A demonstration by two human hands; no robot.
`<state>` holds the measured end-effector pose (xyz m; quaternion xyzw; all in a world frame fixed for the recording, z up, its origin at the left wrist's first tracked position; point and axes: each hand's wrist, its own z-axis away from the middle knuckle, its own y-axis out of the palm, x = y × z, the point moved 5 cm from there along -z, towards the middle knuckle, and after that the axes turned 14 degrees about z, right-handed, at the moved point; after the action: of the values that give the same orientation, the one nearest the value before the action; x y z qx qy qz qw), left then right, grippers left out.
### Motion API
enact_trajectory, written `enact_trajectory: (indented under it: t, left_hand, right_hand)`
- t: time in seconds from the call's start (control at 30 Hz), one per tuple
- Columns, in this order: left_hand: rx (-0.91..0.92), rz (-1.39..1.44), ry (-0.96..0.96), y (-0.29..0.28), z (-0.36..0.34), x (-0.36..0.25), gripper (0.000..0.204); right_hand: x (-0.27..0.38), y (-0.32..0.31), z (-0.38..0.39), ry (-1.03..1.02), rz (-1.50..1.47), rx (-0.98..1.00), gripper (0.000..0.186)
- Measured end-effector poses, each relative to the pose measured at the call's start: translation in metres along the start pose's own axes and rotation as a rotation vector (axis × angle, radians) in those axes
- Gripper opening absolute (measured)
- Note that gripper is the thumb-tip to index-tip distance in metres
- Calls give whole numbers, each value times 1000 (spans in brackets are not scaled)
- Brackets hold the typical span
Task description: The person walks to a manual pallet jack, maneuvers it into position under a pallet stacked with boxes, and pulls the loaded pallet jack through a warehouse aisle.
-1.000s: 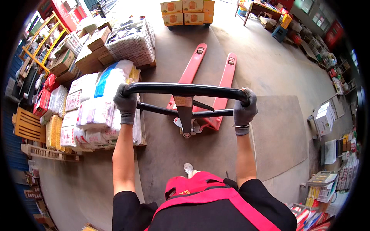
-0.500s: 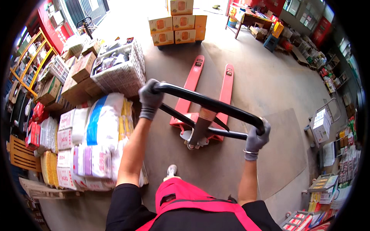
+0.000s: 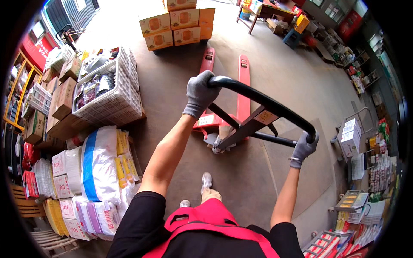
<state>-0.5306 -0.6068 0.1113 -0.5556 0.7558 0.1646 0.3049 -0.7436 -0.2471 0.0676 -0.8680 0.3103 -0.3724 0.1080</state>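
Red pallet jack gripped by its black loop handle, on the floor ahead of the body.

Handle's left corner wrapped by the gloved left hand, right corner by the gloved right hand; bar slanted, left end farther forward. Forks pointed away; orange cartons stacked near their tips. White crates and blue-striped sack noted at left.

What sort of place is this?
It looks like a warehouse or stockroom. There is a red pallet jack with a black handle, a stack of orange-and-white boxes beyond it, and a pile of bags on the left.
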Motion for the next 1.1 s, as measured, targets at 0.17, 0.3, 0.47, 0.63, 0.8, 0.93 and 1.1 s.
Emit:
enact_trajectory:
  t: [0.17,0.3,0.47,0.63,0.8,0.93,1.1]
  left_hand:
    - [24,-28,-13,56,-27,34,22]
    - [47,-21,-38,91,-54,69,20]
    - [19,11,-49,134,-107,132,22]
    - [-25,-39,44,172,-149,180,22]
    - [20,42,12,207,-184,218,22]
    - [42,74,7,225,-215,255,22]
    - [73,90,50,264,-259,295,22]
  right_hand:
    - [-55,95,-76,101,15,102,18]
    - [-71,167,-118,68,-167,92,15]
    - [-77,243,-158,113,-150,74,16]
    - [-57,290,-189,32,-129,-73,15]
    - [-84,335,-223,36,30,-105,14]
    - [-80,375,-237,113,-10,-50,13]
    - [-80,410,-259,114,6,-54,12]
